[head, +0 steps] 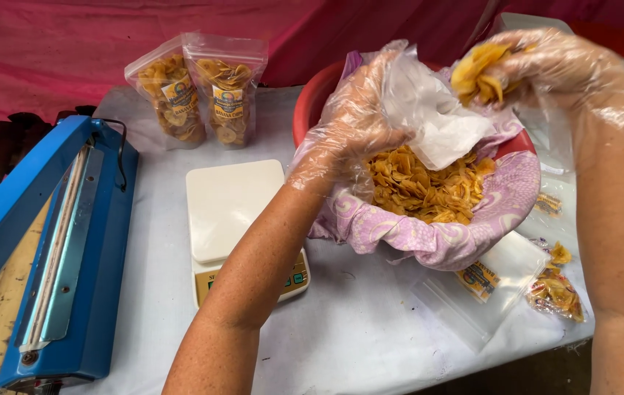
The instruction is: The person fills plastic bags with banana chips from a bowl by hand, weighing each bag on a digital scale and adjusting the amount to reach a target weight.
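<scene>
Gloved left hand [348, 128] grips an open clear plastic bag [429, 110]; right hand [546, 66] clutches yellow chips [476, 73] above the red basin [312, 102]; two labelled filled pouches [198, 91] stand at the desk's [341, 329] far edge.

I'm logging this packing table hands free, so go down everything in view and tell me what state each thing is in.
Left hand: gloved, holding a clear bag open.
Right hand: gloved, closed on a clump of yellow chips.
Red basin: cloth-lined, holding loose chips.
Kitchen scale: platform bare.
Blue heat sealer: arm raised.
Two filled pouches: upright.
Flat pouches: lying empty.
</scene>
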